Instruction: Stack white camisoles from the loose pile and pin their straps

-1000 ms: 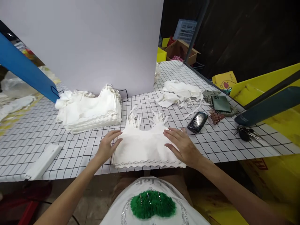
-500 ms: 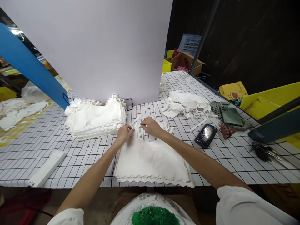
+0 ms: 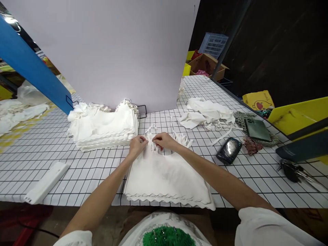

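Note:
Flat before me at the table's front edge lies a small stack of white cloth pieces (image 3: 166, 179) with wavy hems and a curved neckline. My left hand (image 3: 137, 146) pinches a thin white fabric strap at the left of that neckline, fingertips together. Just to its right, my right hand (image 3: 165, 140) is closed in a pinch on the straps too; its grip is partly hidden. Loose straps (image 3: 183, 139) lie bunched to the right of my right hand. Left of my hands sits a thicker stack of similar white pieces (image 3: 105, 126).
A checked cloth covers the table (image 3: 99, 174). Crumpled white fabric (image 3: 208, 112) lies back right, with a shiny black object (image 3: 229, 150), a dark green phone (image 3: 257, 130) and keys (image 3: 294, 171) nearby. A white power strip (image 3: 47, 182) lies front left. A pale panel (image 3: 123, 54) stands behind.
My right hand's fingers have shifted slightly left and down, closer to my left hand. The view has turned slightly; both stacks stay in place.

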Action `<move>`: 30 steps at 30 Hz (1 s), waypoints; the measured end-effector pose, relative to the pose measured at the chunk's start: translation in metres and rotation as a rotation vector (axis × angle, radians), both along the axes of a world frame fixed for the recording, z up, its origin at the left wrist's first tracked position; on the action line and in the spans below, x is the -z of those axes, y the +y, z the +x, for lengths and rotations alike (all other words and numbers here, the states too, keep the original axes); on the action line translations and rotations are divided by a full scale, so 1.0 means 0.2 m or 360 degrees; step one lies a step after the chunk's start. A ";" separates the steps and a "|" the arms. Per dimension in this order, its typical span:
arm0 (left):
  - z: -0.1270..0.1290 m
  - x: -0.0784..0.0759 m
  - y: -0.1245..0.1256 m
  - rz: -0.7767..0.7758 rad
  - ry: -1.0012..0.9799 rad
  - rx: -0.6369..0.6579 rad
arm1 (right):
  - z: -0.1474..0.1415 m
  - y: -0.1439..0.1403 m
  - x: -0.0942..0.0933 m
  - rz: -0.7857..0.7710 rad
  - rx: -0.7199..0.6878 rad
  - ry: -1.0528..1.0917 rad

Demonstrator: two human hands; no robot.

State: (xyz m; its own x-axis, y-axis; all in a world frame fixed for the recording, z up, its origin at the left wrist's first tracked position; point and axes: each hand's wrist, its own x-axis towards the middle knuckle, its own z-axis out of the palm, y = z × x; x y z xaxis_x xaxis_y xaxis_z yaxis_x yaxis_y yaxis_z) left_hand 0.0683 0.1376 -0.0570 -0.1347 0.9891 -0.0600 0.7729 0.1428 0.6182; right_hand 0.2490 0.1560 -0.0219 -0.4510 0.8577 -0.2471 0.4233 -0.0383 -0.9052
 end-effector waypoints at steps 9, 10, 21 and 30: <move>0.05 -0.13 0.05 0.0072 0.0405 0.0165 | 0.03 0.01 0.01 0.0027 0.0140 -0.0006; 0.07 -0.15 0.09 0.0066 0.0435 0.0189 | 0.04 0.02 0.01 0.0050 0.0157 -0.0025; 0.20 -0.25 0.51 -0.0324 0.0549 0.0103 | 0.14 -0.03 0.02 0.0675 0.0034 -0.0094; 0.21 -0.30 0.44 -0.0155 0.0254 0.0147 | 0.22 0.14 0.11 0.0414 0.0121 0.0043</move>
